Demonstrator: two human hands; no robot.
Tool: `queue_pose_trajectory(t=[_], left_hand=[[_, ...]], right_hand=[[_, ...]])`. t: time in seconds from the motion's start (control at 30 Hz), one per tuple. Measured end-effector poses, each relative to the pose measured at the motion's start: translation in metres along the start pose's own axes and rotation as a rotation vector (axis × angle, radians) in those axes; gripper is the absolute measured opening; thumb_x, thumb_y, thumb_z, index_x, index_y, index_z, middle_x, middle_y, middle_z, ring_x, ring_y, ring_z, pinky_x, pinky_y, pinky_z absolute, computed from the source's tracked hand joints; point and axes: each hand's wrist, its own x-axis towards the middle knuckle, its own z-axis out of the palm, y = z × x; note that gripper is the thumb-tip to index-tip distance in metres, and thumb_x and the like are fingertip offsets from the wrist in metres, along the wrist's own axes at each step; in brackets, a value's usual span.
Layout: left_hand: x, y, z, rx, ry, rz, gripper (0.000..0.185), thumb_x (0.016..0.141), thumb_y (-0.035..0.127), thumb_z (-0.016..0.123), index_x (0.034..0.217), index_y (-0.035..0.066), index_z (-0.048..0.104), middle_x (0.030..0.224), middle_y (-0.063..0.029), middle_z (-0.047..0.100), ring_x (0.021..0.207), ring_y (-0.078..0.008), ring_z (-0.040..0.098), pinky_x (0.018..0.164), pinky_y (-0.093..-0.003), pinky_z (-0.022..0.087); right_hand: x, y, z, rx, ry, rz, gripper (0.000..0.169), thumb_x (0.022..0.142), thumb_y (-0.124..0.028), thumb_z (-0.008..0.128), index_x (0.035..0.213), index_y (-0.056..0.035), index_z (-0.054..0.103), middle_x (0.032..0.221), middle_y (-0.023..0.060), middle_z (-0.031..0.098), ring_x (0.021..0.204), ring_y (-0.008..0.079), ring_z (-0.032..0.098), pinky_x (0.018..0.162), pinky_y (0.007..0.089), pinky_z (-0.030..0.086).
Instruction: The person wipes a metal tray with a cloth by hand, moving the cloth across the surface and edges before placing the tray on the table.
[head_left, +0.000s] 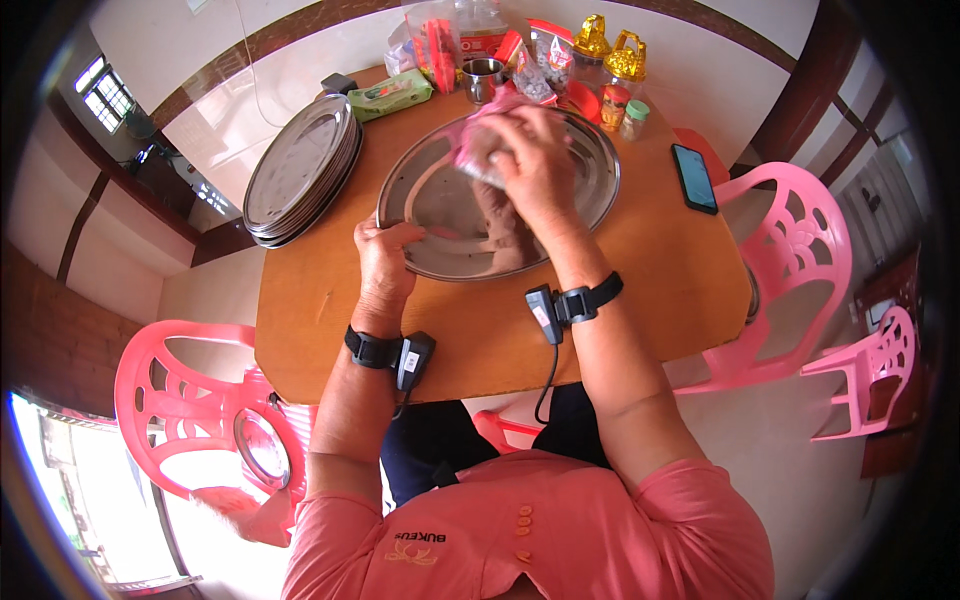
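Note:
A large oval stainless steel tray (450, 195) lies tilted over the wooden table, its shiny face up. At its near left rim, my left hand (386, 251) grips the edge, thumb on top. My right hand (529, 154) holds a pink and white cloth (480, 150) against the upper part of the tray; cloth and fingers are blurred. Each wrist wears a black strap with a small device. To the left stands a stack of similar oval steel trays (300, 169).
Behind are a green wipes pack (394, 95), a steel cup (482, 79), snack bags (551, 56) and gold-topped jars (625, 60). A phone (694, 178) lies at the table's right edge. Pink plastic chairs (829, 225) stand around; one at left (142, 397) bears a round metal lid or dish.

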Motion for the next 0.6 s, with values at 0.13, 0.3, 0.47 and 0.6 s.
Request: queue_pose_trajectory(t=[0.13, 0.3, 0.47, 0.6], left_hand=[[0.000, 0.005, -0.004, 0.003, -0.030, 0.070, 0.032, 0.068, -0.008, 0.054, 0.098, -0.007, 0.064, 0.089, -0.0099, 0.066, 0.079, -0.0207, 0.062, 0.074, -0.0294, 0.050], [-0.001, 0.009, -0.003, -0.040, -0.011, 0.039, 0.043, 0.070, -0.005, 0.051, 0.112, -0.010, 0.059, 0.103, -0.0154, 0.065, 0.090, -0.0254, 0.063, 0.081, -0.0338, 0.051], [-0.001, 0.012, -0.004, -0.036, 0.030, 0.090, 0.048, 0.072, -0.004, 0.050, 0.119, -0.009, 0.056, 0.111, -0.0159, 0.064, 0.099, -0.0256, 0.062, 0.088, -0.0359, 0.050], [0.009, 0.005, -0.017, 0.100, 0.053, 0.243, 0.040, 0.073, -0.003, 0.053, 0.112, -0.009, 0.062, 0.110, -0.0136, 0.065, 0.097, -0.0206, 0.062, 0.089, -0.0321, 0.050]], right_hand=[[0.002, 0.027, -0.006, -0.255, 0.104, 0.263, 0.050, 0.072, -0.004, 0.071, 0.117, -0.0219, 0.059, 0.118, 0.0089, 0.054, 0.116, 0.0341, 0.050, 0.098, 0.0459, 0.042], [-0.005, 0.047, 0.000, -0.581, 0.245, 0.244, 0.051, 0.076, -0.011, 0.068, 0.125, -0.0102, 0.051, 0.114, 0.0122, 0.054, 0.108, 0.0368, 0.052, 0.090, 0.0489, 0.043], [-0.011, 0.069, 0.005, -0.499, 0.087, 0.516, 0.046, 0.079, -0.015, 0.066, 0.123, -0.0076, 0.053, 0.114, 0.0157, 0.060, 0.103, 0.0389, 0.059, 0.089, 0.0500, 0.044], [-0.031, 0.122, 0.026, 0.051, 0.093, 0.776, 0.021, 0.080, -0.007, 0.062, 0.101, -0.0025, 0.064, 0.084, 0.0126, 0.069, 0.079, 0.0338, 0.068, 0.069, 0.0459, 0.053]])
